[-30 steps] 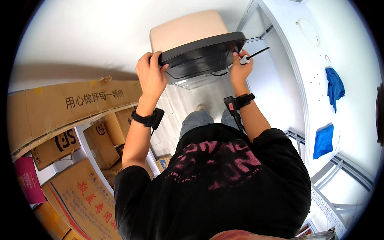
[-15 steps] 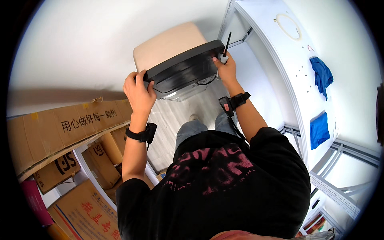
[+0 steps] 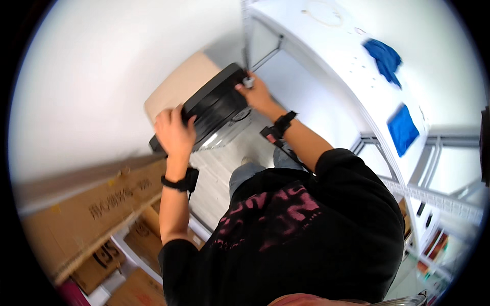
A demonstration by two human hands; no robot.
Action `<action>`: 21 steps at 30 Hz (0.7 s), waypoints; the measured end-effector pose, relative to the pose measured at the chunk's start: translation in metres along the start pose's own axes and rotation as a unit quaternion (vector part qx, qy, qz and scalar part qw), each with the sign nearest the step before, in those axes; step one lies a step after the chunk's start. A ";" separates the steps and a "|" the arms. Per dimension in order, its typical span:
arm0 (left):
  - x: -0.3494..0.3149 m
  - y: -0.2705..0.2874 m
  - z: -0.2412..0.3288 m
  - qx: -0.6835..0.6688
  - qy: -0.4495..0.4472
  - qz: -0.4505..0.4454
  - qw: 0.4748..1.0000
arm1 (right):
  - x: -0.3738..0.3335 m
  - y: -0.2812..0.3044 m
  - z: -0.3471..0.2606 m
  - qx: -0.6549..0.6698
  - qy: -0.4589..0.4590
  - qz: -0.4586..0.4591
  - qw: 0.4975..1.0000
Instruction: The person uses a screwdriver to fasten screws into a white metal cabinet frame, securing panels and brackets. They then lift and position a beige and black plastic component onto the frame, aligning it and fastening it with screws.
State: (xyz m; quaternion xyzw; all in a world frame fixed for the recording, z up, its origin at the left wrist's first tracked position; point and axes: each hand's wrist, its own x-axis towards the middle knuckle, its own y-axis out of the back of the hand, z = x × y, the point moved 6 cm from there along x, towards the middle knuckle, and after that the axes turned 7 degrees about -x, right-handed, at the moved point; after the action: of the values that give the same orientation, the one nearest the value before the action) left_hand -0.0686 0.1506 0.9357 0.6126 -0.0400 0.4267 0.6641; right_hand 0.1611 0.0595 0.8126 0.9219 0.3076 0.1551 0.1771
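A bulky appliance-like thing with a beige top (image 3: 178, 86) and a thick black edge and side (image 3: 217, 104) is tilted in front of me; its kind I cannot make out. My left hand (image 3: 174, 132) grips the black edge, fingers over the top and thumb on the side. At the other end, my right hand (image 3: 259, 94) grips the same thing, thumb on its black side. A slim dark tool with a pale grey handle (image 3: 248, 82), like a screwdriver, is also caught in my right hand. Motion blurs both hands somewhat.
Brown cardboard (image 3: 102, 204) and several boxes stand at lower left. On the right, a white shelf (image 3: 326, 56) bears a crumpled blue cloth (image 3: 384, 58), a flat blue piece (image 3: 403, 130), a pale ring and small bits. A white wall (image 3: 102, 61) rises ahead.
The black-and-beige thing has shifted left in view and tilted more steeply, its left end lower, both hands still on it. The shelf and boxes have also shifted as my view turned.
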 end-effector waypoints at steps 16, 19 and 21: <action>0.092 -0.061 0.187 -0.278 -0.128 -0.071 0.949 | -0.040 0.253 0.055 0.288 -0.205 -0.049 0.934; 0.115 -0.126 0.274 -0.336 -0.201 -0.139 0.910 | -0.060 0.311 0.072 0.279 -0.188 0.015 0.942; 0.127 -0.171 0.329 -0.349 -0.242 -0.177 0.888 | -0.069 0.345 0.083 0.270 -0.187 0.050 0.943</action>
State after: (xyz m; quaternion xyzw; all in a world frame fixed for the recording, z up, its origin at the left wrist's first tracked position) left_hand 0.2715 -0.0432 0.9568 0.4223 -0.2368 0.0997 0.8693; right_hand 0.3179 -0.2607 0.8723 0.9617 0.2532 -0.1001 -0.0317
